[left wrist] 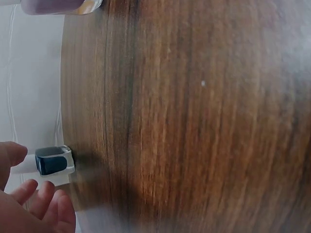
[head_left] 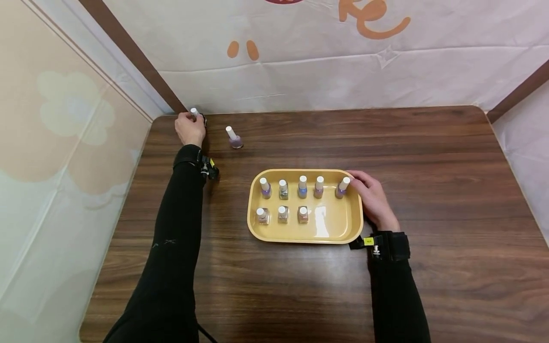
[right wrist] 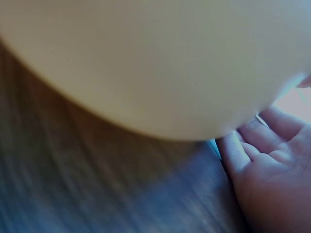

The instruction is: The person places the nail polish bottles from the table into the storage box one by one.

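My left hand (head_left: pixel 190 129) is at the far left corner of the table, its thumb and fingers about the white cap of a dark teal nail polish bottle (left wrist: pixel 52 161). In the left wrist view the thumb overlaps the cap and several curled fingertips lie just below it. My right hand (head_left: pixel 374 200) grips the right end of a yellow tray (head_left: pixel 331 238), thumb at the rim beside a purple nail polish bottle (head_left: pixel 340 189), fingers (right wrist: pixel 233 150) against the outer wall. Several white-capped nail polish bottles stand in two rows in the tray.
A mauve nail polish bottle (head_left: pixel 235 141) stands on the wooden table (head_left: pixel 429 166), right of my left hand. A printed cloth wall (head_left: pixel 300 81) rises along the back edge, and another (head_left: pixel 77 157) borders the left side.
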{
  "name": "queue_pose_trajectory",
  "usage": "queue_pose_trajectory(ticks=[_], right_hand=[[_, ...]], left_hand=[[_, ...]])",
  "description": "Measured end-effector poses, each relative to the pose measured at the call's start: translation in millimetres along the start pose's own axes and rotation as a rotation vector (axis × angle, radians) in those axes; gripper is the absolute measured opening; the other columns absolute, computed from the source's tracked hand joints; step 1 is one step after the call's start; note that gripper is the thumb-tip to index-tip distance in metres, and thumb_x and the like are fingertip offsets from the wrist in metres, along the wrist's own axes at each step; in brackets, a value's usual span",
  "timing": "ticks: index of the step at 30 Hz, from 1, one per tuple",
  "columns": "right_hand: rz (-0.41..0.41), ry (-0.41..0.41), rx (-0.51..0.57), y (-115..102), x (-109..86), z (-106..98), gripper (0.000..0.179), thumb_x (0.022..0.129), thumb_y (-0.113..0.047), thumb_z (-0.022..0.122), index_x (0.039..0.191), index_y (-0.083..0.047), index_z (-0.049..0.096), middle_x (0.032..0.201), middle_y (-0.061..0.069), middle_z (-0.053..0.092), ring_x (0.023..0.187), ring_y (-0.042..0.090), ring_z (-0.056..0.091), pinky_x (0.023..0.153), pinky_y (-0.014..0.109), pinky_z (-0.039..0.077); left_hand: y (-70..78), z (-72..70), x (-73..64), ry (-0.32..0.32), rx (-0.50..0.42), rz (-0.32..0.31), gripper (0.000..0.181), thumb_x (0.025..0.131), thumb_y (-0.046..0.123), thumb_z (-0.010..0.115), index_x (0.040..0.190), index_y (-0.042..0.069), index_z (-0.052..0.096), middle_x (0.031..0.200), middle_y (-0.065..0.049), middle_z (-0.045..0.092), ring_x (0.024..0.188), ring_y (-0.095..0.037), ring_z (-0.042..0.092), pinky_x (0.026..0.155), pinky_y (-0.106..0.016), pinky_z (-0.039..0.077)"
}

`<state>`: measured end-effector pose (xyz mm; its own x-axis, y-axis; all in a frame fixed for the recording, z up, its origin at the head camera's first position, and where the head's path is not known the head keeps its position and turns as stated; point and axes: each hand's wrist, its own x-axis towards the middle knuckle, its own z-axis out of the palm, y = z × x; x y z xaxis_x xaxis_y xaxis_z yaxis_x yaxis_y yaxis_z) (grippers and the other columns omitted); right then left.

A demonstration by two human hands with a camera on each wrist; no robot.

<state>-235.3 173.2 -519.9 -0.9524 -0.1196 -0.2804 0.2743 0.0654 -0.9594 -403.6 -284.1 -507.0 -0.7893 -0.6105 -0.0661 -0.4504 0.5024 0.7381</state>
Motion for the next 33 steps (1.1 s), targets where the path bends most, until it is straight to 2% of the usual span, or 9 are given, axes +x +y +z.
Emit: queue_pose_trajectory(ticks=[9, 16, 33], right_hand=[[-0.015, -0.012, 0.021, 3.2, -0.6, 0.4, 0.039, 0.097, -0.026, 0.055, 0.126, 0.000, 0.057, 0.112, -0.004, 0.060, 0.098, 0.005, 0.062, 0.081, 0.019, 0.054], [-0.031, -0.011, 0.015, 2.8, -0.3, 0.3, 0.038, 0.097, -0.028, 0.056, 0.126, -0.002, 0.058, 0.113, -0.002, 0.060, 0.098, 0.005, 0.062, 0.080, 0.019, 0.054], [-0.022, -0.017, 0.030, 1.7, -0.1, 0.1, 0.038, 0.097, -0.026, 0.055, 0.126, 0.000, 0.057, 0.111, -0.004, 0.061, 0.097, 0.005, 0.063, 0.080, 0.020, 0.054]], left_hand=[[-0.2, 2.1, 4.1, 0.018, 0.014, 0.007, 0.039, 0.097, 0.024, 0.051, 0.129, 0.003, 0.055, 0.127, -0.015, 0.058, 0.120, -0.027, 0.053, 0.103, -0.035, 0.041], [0.4, 1.9, 8.2, 0.026, 0.027, 0.005, 0.036, 0.096, 0.025, 0.050, 0.125, 0.004, 0.058, 0.125, -0.013, 0.060, 0.117, -0.026, 0.054, 0.101, -0.034, 0.042], [3.7, 2.9, 5.4, 0.025, 0.059, -0.005, 0.034, 0.096, 0.024, 0.050, 0.122, 0.004, 0.061, 0.124, -0.012, 0.062, 0.117, -0.026, 0.055, 0.101, -0.035, 0.042]])
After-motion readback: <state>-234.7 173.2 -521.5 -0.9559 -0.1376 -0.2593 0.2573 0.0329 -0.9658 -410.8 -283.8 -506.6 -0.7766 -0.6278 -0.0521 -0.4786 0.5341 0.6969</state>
